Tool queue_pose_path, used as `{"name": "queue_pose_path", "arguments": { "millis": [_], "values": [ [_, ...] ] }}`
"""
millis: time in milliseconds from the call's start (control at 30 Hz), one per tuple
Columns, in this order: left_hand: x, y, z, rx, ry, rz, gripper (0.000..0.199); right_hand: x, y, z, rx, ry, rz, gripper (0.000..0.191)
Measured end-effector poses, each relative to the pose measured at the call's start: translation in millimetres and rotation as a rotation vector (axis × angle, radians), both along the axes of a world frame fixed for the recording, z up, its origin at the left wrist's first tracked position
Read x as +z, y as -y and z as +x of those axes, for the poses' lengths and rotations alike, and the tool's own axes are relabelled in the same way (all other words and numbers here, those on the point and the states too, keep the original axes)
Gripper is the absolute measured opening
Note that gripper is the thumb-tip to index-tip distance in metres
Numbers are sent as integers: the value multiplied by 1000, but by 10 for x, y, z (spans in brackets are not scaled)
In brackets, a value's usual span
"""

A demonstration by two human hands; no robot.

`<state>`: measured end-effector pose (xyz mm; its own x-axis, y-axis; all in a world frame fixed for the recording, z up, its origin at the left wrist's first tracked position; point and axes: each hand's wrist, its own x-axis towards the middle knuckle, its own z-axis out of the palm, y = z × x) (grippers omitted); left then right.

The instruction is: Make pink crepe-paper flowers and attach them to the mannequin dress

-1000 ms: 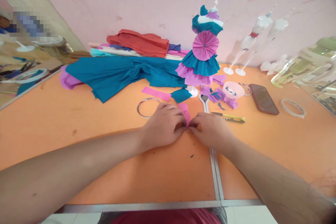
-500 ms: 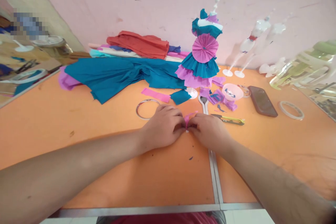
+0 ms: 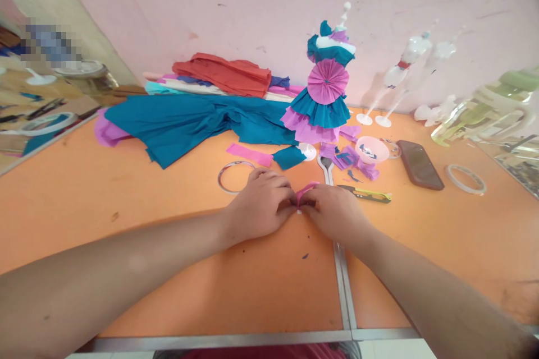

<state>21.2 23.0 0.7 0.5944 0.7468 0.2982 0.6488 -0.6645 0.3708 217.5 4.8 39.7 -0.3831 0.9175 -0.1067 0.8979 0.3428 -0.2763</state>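
Near the middle of the orange table, my left hand point(image 3: 261, 202) and my right hand point(image 3: 337, 210) meet fingertip to fingertip. Both pinch a small strip of pink crepe paper point(image 3: 309, 186), most of which the fingers hide. Just right of my right hand lie thread snips with a yellow part point(image 3: 365, 194). A tape roll point(image 3: 224, 184) rests beyond my left hand, near a flat pink paper strip point(image 3: 250, 154) and a teal paper piece point(image 3: 289, 157). Farther back stands a small dress form point(image 3: 327, 81) dressed in pleated teal and purple paper, with a round pink rosette at its waist.
Teal crepe paper point(image 3: 189, 123) and a folded red sheet point(image 3: 223, 74) lie along the wall. To the right are a pink bowl point(image 3: 372, 150), purple scraps point(image 3: 367, 170), a phone point(image 3: 420, 164), a white ring point(image 3: 465, 178) and a clear jug point(image 3: 484, 106). A metal seam point(image 3: 343, 286) crosses the table.
The pink strip's free end has shifted slightly and shows a little wider above my fingers. Both hands stay in nearly the same place, and the view has tilted slightly.
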Motion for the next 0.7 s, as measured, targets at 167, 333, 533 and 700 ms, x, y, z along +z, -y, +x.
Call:
{"name": "queue_pose_path", "arguments": {
  "millis": [167,333,533,700],
  "values": [
    [7,-12,-5,-5,-15,-2,17,-38,4,0,-23,-47,12,20],
    [34,-9,-4,-3,-18,-14,18,-90,-1,4,-30,-47,52,18],
    [7,-3,2,43,28,-23,15,-88,-16,11,-29,-19,35,19],
    [5,-6,0,39,0,-5,17,-78,1,-1,-47,-28,36,19]
  ]
}}
